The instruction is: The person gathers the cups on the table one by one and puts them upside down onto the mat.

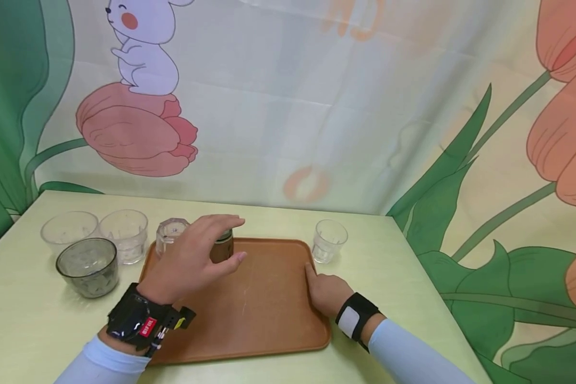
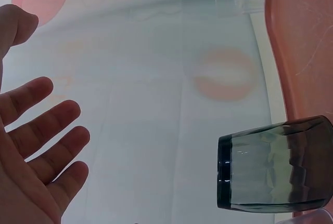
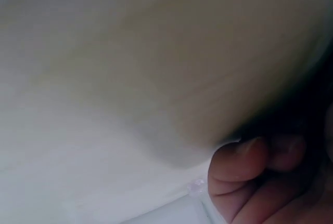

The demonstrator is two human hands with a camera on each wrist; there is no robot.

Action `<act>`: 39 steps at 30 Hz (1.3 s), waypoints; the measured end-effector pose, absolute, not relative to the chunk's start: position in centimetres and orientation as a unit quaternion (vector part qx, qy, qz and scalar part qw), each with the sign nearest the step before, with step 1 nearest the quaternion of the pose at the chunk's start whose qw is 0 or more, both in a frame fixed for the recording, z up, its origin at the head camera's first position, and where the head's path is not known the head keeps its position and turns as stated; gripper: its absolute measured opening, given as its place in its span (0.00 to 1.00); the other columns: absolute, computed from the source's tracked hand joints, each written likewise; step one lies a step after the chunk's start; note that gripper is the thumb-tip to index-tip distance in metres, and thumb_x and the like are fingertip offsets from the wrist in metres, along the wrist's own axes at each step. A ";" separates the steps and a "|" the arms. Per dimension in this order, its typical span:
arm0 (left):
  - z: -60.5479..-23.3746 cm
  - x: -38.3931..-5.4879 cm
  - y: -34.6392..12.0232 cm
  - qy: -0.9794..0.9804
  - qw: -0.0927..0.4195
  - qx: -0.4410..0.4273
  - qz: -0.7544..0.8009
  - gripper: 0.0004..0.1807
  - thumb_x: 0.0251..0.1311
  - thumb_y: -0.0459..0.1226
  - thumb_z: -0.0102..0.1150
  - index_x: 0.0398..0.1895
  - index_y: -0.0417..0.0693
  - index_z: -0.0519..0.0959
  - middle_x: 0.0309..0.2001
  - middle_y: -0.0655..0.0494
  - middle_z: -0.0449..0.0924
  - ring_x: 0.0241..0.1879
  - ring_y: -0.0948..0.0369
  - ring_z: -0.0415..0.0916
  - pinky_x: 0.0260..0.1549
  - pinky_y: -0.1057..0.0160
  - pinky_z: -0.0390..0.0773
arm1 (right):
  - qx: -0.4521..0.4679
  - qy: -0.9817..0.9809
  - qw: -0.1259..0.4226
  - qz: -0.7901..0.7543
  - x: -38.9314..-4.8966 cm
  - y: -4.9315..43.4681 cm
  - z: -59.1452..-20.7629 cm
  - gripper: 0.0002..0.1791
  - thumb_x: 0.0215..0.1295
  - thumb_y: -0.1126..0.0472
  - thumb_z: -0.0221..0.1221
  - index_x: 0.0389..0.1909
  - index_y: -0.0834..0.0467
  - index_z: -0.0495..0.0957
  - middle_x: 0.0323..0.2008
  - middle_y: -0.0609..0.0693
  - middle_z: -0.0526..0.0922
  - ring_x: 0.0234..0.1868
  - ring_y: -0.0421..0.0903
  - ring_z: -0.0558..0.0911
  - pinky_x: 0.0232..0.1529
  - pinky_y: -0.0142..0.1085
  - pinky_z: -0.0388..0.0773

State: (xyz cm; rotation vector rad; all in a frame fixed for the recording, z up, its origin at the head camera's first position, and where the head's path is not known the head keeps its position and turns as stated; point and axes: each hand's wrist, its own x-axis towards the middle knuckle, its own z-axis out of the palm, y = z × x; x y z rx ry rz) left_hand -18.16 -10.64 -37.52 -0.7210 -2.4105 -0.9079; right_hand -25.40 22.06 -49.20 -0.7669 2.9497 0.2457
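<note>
A brown rectangular tray (image 1: 269, 298) lies on the table. My left hand (image 1: 197, 256) is over its left part, thumb and fingers spread apart and holding nothing. Behind that hand a dark tinted glass (image 1: 224, 250) stands at the tray's far side, partly covered; the left wrist view shows the same glass (image 2: 276, 167) apart from the fingers. At the tray's far left corner is a clear faceted glass (image 1: 169, 233), also partly hidden. My right hand (image 1: 331, 293) grips the tray's right edge, thumb along the rim, other fingers curled at its side.
Left of the tray stand a grey tinted glass bowl (image 1: 88, 272) and two clear glasses (image 1: 125, 234), close together. One clear glass (image 1: 329, 241) is just beyond the tray's far right corner. A printed cloth (image 1: 288, 106) hangs behind the pale table (image 1: 365, 234).
</note>
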 end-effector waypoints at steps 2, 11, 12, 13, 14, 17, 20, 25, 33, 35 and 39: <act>-37.5 -18.1 -10.6 -0.876 0.232 -0.264 -0.330 0.31 0.60 0.51 0.67 0.65 0.52 0.74 0.63 0.55 0.75 0.65 0.54 0.70 0.63 0.48 0.72 | -0.249 0.964 0.047 0.076 -25.2 22.0 -48.8 0.30 0.75 0.62 0.46 0.75 0.65 0.57 0.22 0.50 0.75 0.18 0.45 0.74 0.24 0.42 0.78; -37.4 -18.1 -10.7 -0.878 0.224 -0.260 -0.334 0.32 0.61 0.51 0.66 0.66 0.52 0.73 0.64 0.55 0.75 0.66 0.54 0.69 0.64 0.47 0.72 | -0.253 0.964 0.036 0.072 -25.0 21.9 -48.2 0.28 0.76 0.60 0.46 0.74 0.63 0.61 0.18 0.49 0.73 0.16 0.45 0.72 0.19 0.42 0.75; -37.5 -18.1 -10.7 -0.878 0.225 -0.261 -0.333 0.31 0.61 0.51 0.66 0.66 0.52 0.73 0.64 0.55 0.75 0.66 0.55 0.69 0.64 0.47 0.72 | -0.251 0.965 0.035 0.074 -25.1 22.0 -48.3 0.28 0.76 0.59 0.46 0.74 0.62 0.61 0.18 0.48 0.73 0.16 0.45 0.73 0.19 0.42 0.74; -37.6 -18.1 -10.7 -0.877 0.228 -0.263 -0.332 0.31 0.60 0.50 0.67 0.66 0.52 0.74 0.64 0.55 0.75 0.65 0.55 0.69 0.64 0.48 0.72 | -0.248 0.965 0.034 0.075 -25.2 22.1 -48.4 0.28 0.77 0.58 0.45 0.74 0.61 0.61 0.18 0.48 0.73 0.16 0.45 0.73 0.18 0.43 0.74; -37.6 -18.1 -10.7 -0.876 0.230 -0.265 -0.330 0.31 0.60 0.51 0.67 0.66 0.52 0.74 0.64 0.55 0.75 0.65 0.55 0.70 0.64 0.48 0.72 | -0.246 0.966 0.033 0.075 -25.4 22.2 -48.5 0.27 0.77 0.58 0.45 0.74 0.60 0.62 0.18 0.48 0.73 0.16 0.45 0.73 0.18 0.43 0.74; -37.8 -18.2 -10.6 -0.875 0.235 -0.269 -0.327 0.31 0.60 0.50 0.67 0.65 0.52 0.74 0.63 0.55 0.76 0.65 0.54 0.70 0.63 0.48 0.71 | -0.236 0.969 0.031 0.065 -25.7 22.5 -48.7 0.26 0.79 0.54 0.42 0.74 0.55 0.61 0.18 0.48 0.73 0.17 0.45 0.74 0.19 0.43 0.74; -37.8 -18.3 -10.6 -0.876 0.235 -0.269 -0.324 0.30 0.60 0.51 0.66 0.65 0.52 0.74 0.63 0.55 0.76 0.65 0.54 0.70 0.63 0.48 0.71 | -0.232 0.971 0.025 0.048 -25.8 22.7 -48.6 0.25 0.81 0.50 0.38 0.73 0.53 0.59 0.18 0.47 0.74 0.18 0.45 0.75 0.20 0.44 0.74; -37.7 -18.2 -10.5 -0.877 0.232 -0.270 -0.323 0.31 0.60 0.52 0.66 0.65 0.52 0.74 0.64 0.55 0.75 0.65 0.54 0.70 0.64 0.48 0.71 | -0.238 0.971 0.011 0.029 -25.4 22.2 -47.1 0.25 0.77 0.51 0.45 0.70 0.54 0.63 0.24 0.50 0.78 0.22 0.46 0.78 0.23 0.45 0.76; -37.8 -18.3 -10.4 -0.874 0.235 -0.273 -0.327 0.31 0.60 0.51 0.67 0.65 0.52 0.74 0.64 0.55 0.75 0.64 0.55 0.71 0.63 0.48 0.72 | -0.251 0.967 -0.046 -0.015 -24.9 20.6 -43.7 0.26 0.74 0.53 0.53 0.69 0.55 0.71 0.37 0.54 0.80 0.27 0.44 0.76 0.27 0.40 0.77; -37.8 -18.3 -10.4 -0.873 0.235 -0.275 -0.326 0.31 0.60 0.52 0.66 0.66 0.52 0.74 0.64 0.55 0.75 0.65 0.55 0.70 0.64 0.48 0.71 | -0.256 0.965 -0.057 -0.027 -24.8 20.2 -43.0 0.25 0.73 0.53 0.53 0.68 0.54 0.72 0.37 0.52 0.79 0.27 0.43 0.74 0.27 0.38 0.75; -37.8 -18.1 -10.5 -0.875 0.242 -0.275 -0.316 0.32 0.60 0.52 0.67 0.66 0.53 0.74 0.64 0.56 0.75 0.65 0.56 0.70 0.64 0.49 0.72 | -0.289 0.952 -0.082 -0.063 -24.4 19.4 -41.4 0.24 0.73 0.53 0.53 0.67 0.53 0.72 0.43 0.50 0.78 0.35 0.42 0.77 0.35 0.36 0.78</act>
